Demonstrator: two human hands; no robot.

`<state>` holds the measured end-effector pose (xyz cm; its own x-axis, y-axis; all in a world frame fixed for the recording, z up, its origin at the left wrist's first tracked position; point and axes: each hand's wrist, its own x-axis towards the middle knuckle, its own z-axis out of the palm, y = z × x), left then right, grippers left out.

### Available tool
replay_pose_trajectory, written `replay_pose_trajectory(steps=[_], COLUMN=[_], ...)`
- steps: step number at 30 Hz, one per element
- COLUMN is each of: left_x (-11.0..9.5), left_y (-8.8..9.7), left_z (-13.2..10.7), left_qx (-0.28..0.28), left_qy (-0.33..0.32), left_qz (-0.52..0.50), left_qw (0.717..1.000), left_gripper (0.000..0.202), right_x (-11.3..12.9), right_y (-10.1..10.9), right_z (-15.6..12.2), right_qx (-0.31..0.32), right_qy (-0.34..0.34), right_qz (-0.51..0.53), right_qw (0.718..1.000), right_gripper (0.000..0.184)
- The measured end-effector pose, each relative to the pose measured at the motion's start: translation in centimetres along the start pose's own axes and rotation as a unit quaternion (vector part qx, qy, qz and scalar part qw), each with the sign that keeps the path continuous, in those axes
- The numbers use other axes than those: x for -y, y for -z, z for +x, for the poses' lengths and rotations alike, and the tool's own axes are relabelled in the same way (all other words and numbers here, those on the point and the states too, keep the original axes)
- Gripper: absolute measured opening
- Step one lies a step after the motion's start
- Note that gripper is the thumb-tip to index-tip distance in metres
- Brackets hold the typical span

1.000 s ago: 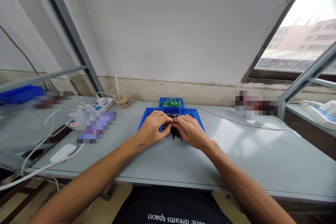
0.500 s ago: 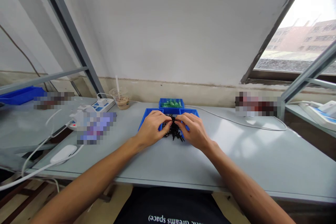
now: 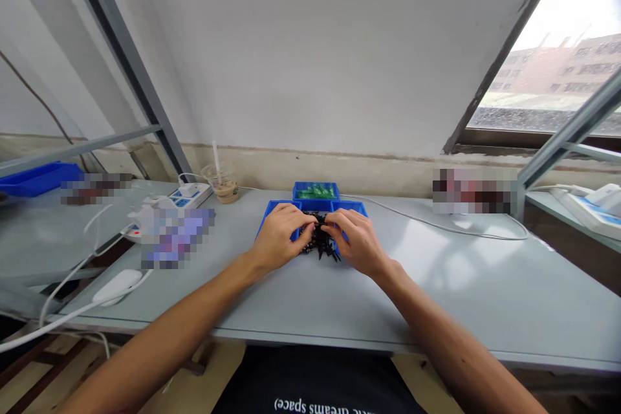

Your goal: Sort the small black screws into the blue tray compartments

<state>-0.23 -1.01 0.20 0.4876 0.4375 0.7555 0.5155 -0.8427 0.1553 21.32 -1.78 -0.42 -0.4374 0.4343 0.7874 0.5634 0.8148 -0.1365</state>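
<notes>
My left hand (image 3: 283,233) and my right hand (image 3: 354,237) face each other over a pile of small black pieces (image 3: 322,247) on the table. Thumb and fingers of each hand are pinched together, the fingertips a short gap apart. Anything between them is too small and dark to make out. Behind the hands lie a blue tray (image 3: 264,222) on the left and another blue tray (image 3: 361,208) on the right, both partly covered by the hands. Farther back, a small blue bin (image 3: 297,187) holds green pieces (image 3: 316,191).
A plastic cup with a straw (image 3: 226,190) stands at the wall, left of the bins. Nearby are a power strip (image 3: 193,196) and a white adapter (image 3: 118,286) with cables. A white cable (image 3: 436,228) runs along the right. Metal posts (image 3: 140,77) rise at both sides.
The fingertips of my two hands have drawn slightly apart. The trays and the black pile look the same, and the view has shifted a little.
</notes>
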Motion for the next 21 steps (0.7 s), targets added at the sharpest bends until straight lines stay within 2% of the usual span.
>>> replay_pose_trajectory(steps=[8, 13, 21], left_x=[-0.03, 0.03, -0.05], left_y=[-0.24, -0.19, 0.05], left_z=[-0.08, -0.11, -0.04], left_qx=[-0.018, -0.022, -0.007], left_qy=[-0.013, 0.001, 0.019], left_qz=[-0.001, 0.008, 0.017], left_qw=[1.000, 1.000, 1.000], left_gripper=[0.012, 0.012, 0.016], right_x=[0.10, 0.09, 0.26], right_y=[0.01, -0.05, -0.04], right_z=[0.06, -0.07, 0.13], right_qx=[0.020, 0.021, 0.046], right_qy=[-0.021, -0.034, -0.031], right_qz=[-0.011, -0.001, 0.000], right_qw=[1.000, 0.999, 0.998], right_gripper=[0.028, 0.015, 0.010])
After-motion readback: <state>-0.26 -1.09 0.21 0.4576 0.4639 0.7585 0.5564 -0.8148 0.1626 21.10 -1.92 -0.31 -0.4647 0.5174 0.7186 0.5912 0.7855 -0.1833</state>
